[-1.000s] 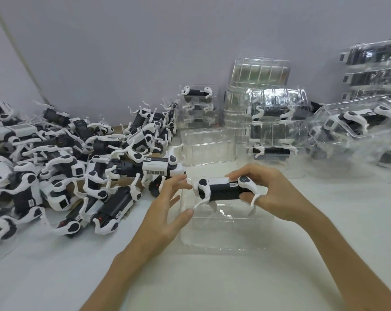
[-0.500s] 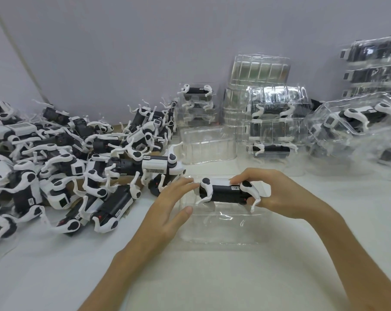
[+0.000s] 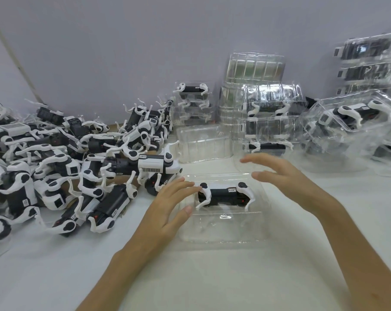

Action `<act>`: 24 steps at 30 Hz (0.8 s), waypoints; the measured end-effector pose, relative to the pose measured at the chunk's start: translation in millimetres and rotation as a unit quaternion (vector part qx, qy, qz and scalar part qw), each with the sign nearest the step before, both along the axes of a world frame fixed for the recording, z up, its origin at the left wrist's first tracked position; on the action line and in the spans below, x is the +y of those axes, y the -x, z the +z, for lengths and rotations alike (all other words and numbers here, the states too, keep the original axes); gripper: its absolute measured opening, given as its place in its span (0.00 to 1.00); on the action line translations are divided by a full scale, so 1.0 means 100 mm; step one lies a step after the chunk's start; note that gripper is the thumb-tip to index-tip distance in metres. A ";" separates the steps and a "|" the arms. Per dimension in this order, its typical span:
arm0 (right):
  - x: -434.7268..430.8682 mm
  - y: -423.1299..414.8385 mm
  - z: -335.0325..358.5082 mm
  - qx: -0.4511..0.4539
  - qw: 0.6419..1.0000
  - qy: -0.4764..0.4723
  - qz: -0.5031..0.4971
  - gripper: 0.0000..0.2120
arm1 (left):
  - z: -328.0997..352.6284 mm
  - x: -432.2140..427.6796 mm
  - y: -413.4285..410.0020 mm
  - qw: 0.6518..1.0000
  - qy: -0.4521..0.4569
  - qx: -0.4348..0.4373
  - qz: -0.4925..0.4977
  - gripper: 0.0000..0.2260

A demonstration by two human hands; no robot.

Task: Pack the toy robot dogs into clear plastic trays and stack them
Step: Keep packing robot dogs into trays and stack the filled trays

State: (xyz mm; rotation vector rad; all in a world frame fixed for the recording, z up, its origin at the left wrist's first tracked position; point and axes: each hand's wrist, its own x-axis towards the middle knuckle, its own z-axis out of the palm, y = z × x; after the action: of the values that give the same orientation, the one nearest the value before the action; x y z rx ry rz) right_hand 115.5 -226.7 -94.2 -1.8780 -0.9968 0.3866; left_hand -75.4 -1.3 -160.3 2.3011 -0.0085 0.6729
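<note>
Grip loose — left hand (image 3: 167,208) touches toy dog (image 3: 223,194), right hand (image 3: 286,178) splayed.

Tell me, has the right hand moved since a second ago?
Yes. The right hand released the toy dog and lifted toward the far right corner of the clear tray.

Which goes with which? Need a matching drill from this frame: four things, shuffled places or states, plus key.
1 left hand
2 right hand
3 toy dog
4 empty tray

A lies in the front tray
B fingertips touch the toy dog's end
C open in the air, clear of the toy dog
D behind the front tray, right of the dog pile

Pairs: 1-B, 2-C, 3-A, 4-D
</note>
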 end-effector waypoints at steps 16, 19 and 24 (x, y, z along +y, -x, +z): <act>0.02 -0.06 -0.14 0.085 0.979 0.184 -0.004 0.42 | 0.01 -0.15 0.01 1.000 0.003 -0.016 -0.018 0.14; 0.03 -0.06 -0.15 0.092 0.982 0.168 -0.004 0.37 | 0.00 -0.16 0.00 0.999 -0.011 -0.024 -0.019 0.14; 0.05 -0.07 -0.18 0.095 0.986 0.135 -0.001 0.37 | 0.01 -0.19 0.03 1.000 -0.019 -0.001 -0.023 0.15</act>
State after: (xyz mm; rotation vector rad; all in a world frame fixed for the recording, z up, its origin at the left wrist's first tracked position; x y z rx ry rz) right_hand 122.9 -222.2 -112.5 -2.0378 -0.8473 0.7163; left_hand -78.1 -20.2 -159.7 2.3299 -0.0764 0.6560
